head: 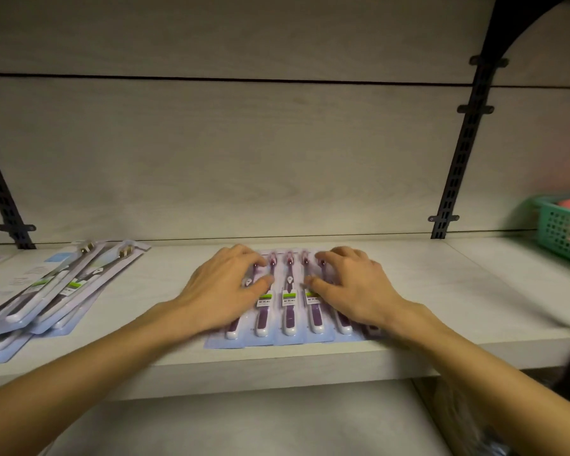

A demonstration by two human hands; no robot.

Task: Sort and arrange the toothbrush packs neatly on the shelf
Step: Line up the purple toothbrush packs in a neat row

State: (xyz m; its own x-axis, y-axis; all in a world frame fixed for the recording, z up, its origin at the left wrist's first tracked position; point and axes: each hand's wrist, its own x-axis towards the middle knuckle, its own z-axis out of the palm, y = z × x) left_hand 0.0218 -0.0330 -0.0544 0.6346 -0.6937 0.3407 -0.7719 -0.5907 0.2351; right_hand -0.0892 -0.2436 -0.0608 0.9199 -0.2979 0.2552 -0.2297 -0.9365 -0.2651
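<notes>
Several purple toothbrush packs [290,304] lie side by side in an overlapping row on the pale shelf [441,291], handles toward the front edge. My left hand [224,287] rests flat on the left end of the row, fingers spread and bent. On the right end my right hand [352,284] presses down the same way. Neither hand grips a pack. A loose, crooked pile of grey-and-white toothbrush packs [56,291] lies at the shelf's left, fanned out at angles.
A green plastic basket [563,232] with something pink inside stands at the far right of the shelf. Black slotted uprights [461,153] run up the back wall. A lower shelf [244,429] shows beneath.
</notes>
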